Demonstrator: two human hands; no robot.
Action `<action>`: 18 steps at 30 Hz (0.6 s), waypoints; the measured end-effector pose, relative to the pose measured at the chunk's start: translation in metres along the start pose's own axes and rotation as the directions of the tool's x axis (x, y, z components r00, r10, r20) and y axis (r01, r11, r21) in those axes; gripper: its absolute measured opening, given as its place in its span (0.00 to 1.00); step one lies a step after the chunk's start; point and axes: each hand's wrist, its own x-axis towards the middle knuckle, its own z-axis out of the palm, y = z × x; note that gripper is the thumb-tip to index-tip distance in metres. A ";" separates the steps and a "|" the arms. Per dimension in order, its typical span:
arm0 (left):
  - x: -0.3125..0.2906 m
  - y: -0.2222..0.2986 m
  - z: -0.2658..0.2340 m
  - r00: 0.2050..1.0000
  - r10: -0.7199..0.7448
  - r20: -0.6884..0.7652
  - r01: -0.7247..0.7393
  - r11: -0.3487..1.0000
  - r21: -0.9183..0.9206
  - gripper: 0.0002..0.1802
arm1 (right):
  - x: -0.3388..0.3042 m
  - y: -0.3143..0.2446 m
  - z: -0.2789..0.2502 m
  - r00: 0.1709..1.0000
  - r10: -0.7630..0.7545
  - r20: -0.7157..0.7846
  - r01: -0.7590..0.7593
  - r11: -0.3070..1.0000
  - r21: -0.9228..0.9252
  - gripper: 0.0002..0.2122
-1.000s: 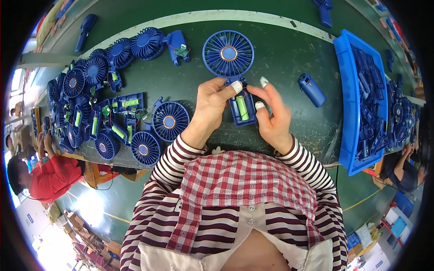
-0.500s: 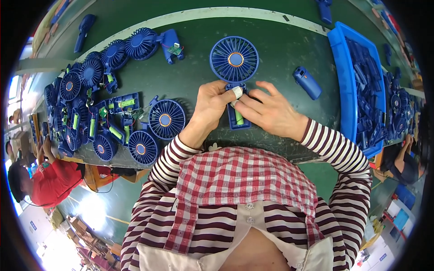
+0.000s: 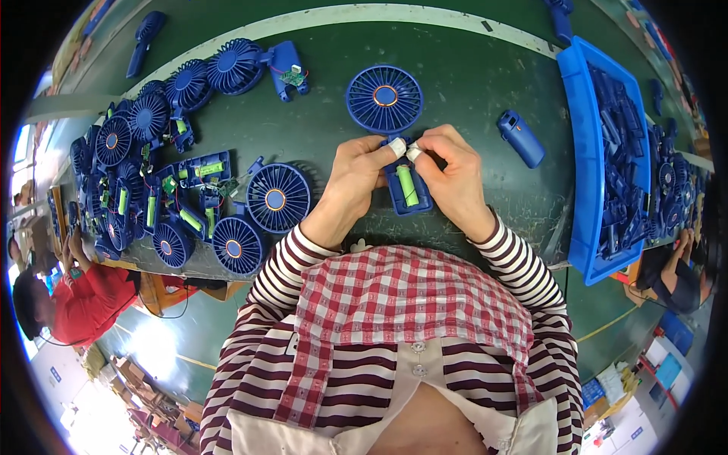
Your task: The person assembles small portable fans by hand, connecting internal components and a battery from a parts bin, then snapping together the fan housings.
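Note:
A blue handheld fan (image 3: 385, 95) lies before me, its round grille pointing away and its handle toward me. The handle has no cover, and a green battery cell (image 3: 407, 186) shows inside it. My left hand (image 3: 353, 173) is closed round the handle's upper left side, its white-wrapped thumb on top near the neck. My right hand (image 3: 456, 173) is closed in a pinch at the handle's upper right edge, with white wrapping at the fingertips. Whatever lies between those fingertips is too small to make out. Right of my hands lies a loose blue handle cover (image 3: 521, 139).
Several blue fans (image 3: 277, 199) with exposed batteries and wires are heaped at the left. Another opened fan handle (image 3: 287, 72) with a green circuit board lies at the back left. A blue bin (image 3: 580, 167) full of blue parts stands at the right. Co-workers sit at both sides.
My right hand has turned more upright and drawn in, going from spread fingers to a pinch at the handle's upper end. The fan's handle has tilted slightly, showing more of the battery.

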 end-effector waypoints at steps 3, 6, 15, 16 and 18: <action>0.001 -0.002 0.002 1.000 -0.008 0.010 0.008 1.000 0.022 0.14 | 0.002 0.003 0.001 0.999 -0.047 -0.018 0.046 0.999 -0.028 0.05; 0.001 0.001 0.001 1.000 -0.022 0.002 0.021 0.998 0.050 0.14 | 0.005 0.006 0.003 0.993 -0.117 0.003 0.117 0.985 -0.130 0.05; 0.002 0.004 0.009 0.999 0.010 -0.041 -0.008 0.998 0.059 0.11 | 0.005 0.015 -0.005 0.989 -0.105 0.100 0.111 0.992 -0.054 0.05; 0.002 0.004 0.009 0.999 -0.003 -0.049 0.006 0.998 0.058 0.11 | 0.004 0.017 -0.005 0.991 -0.103 0.085 0.106 0.994 -0.028 0.05; 0.003 0.000 0.004 0.998 -0.008 -0.059 0.009 1.000 0.009 0.12 | -0.002 0.005 -0.021 0.996 -0.076 0.048 0.082 0.988 -0.132 0.08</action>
